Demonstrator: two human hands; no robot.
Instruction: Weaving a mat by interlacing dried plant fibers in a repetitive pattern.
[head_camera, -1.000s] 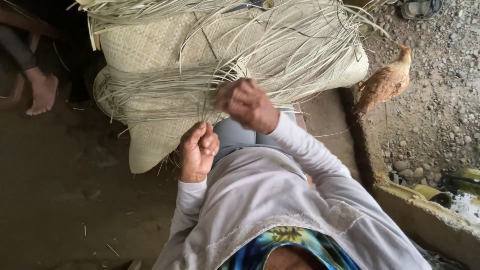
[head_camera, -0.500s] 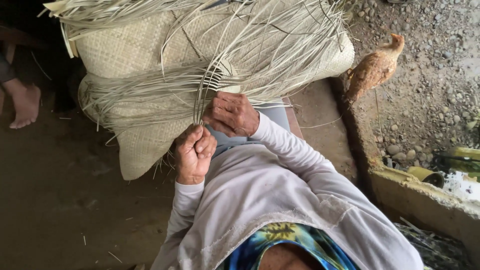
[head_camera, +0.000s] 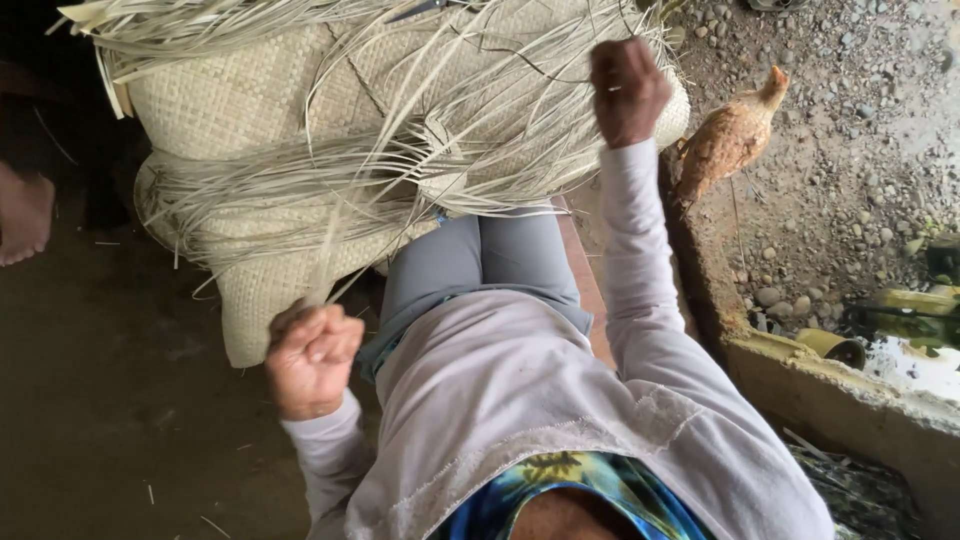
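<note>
A woven straw mat (head_camera: 250, 100) lies folded over my knees, with many loose pale strips (head_camera: 330, 190) hanging from its unfinished edge. My left hand (head_camera: 312, 358) is closed low at the left on a thin strip that runs up to the mat. My right hand (head_camera: 625, 90) is raised high at the upper right, fist closed on thin strips pulled away from the weave. I wear a pale long-sleeved top and grey trousers.
A brown hen (head_camera: 730, 135) stands on the gravel (head_camera: 850, 120) right of the mat. A concrete ledge (head_camera: 800, 380) runs along my right side. Another person's bare foot (head_camera: 22, 215) rests on the dark earth floor (head_camera: 100, 420) at the far left.
Both hands were close together at the mat's near edge. Now my right hand has swung up and right with strips, and my left hand has pulled down and left.
</note>
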